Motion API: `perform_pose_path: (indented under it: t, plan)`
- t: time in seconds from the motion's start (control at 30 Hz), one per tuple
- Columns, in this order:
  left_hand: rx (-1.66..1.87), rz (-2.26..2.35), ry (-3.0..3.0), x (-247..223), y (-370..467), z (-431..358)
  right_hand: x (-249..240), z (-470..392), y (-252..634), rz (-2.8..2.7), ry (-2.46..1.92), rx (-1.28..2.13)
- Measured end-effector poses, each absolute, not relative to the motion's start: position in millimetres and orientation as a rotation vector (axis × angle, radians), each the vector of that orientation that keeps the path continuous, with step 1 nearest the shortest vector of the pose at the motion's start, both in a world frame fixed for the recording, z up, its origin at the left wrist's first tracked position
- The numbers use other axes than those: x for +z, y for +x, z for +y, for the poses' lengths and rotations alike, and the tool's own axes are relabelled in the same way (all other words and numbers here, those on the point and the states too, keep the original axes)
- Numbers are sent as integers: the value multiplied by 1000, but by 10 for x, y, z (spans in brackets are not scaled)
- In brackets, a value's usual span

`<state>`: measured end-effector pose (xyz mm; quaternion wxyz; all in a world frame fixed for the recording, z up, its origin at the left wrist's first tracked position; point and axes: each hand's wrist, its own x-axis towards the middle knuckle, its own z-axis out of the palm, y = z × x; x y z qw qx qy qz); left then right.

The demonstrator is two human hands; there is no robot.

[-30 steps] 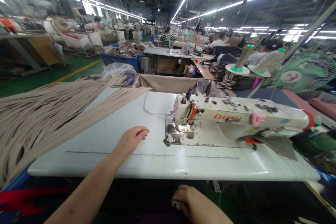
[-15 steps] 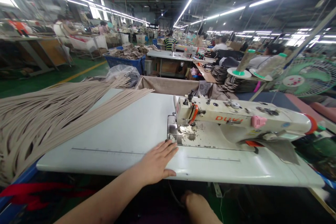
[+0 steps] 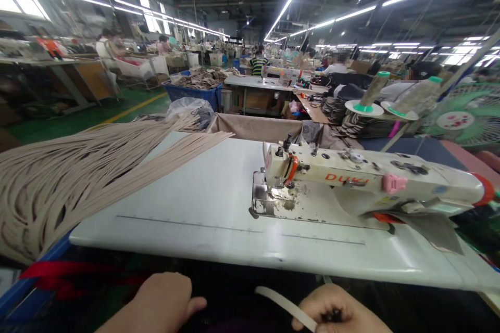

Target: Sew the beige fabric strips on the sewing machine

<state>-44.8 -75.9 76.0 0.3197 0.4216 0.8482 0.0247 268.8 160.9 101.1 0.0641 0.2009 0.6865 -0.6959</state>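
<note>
Below the table's front edge, my right hand (image 3: 336, 308) is closed on a narrow beige strip (image 3: 287, 304), whose free end points up and to the left. My left hand (image 3: 166, 296) is at the lower left, below the edge too, with its thumb out to the right; its other fingers are hidden. The white sewing machine (image 3: 371, 177) stands on the pale table (image 3: 195, 192), with no fabric seen under its needle. A large bundle of beige strips (image 3: 78, 171) lies across the table's left side and hangs over it.
Behind the table is a fabric-lined bin (image 3: 253, 126). Thread cones (image 3: 417, 96) and a green fan (image 3: 457, 117) stand at the right. A blue crate (image 3: 195, 94) of pieces is farther back, and people sit at other tables.
My left hand has left the tabletop and moved down and left, below the edge. My right hand has moved right, and the strip now shows clearly in it. The view has shifted slightly.
</note>
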Motion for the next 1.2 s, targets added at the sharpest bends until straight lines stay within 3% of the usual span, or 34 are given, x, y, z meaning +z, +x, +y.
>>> perform_pose_path:
  t: [0.17,0.3,0.43,0.57,0.8,0.93,1.2]
  plan:
    - [631,1315,1190,1150,-364,-445,1164,1445,2296,2091,502,-2314]
    - [972,894,1030,1080,-214,-171,1125,1337,2159,2198,644,-2120]
    - [1318,1156,804,967,-97,146,1045,1319,2217,2283,777,-1860]
    - [1405,1189,673,886,-39,431,1028,1308,2208,2482,816,-1658]
    - [1363,1187,865,786,28,825,983,1214,1910,2512,1050,-1920]
    - [1536,1750,951,680,-336,1099,912,1296,1845,2605,1140,-1800]
    - [1270,2112,1306,465,-966,1695,739,1473,1730,2750,1261,-1495]
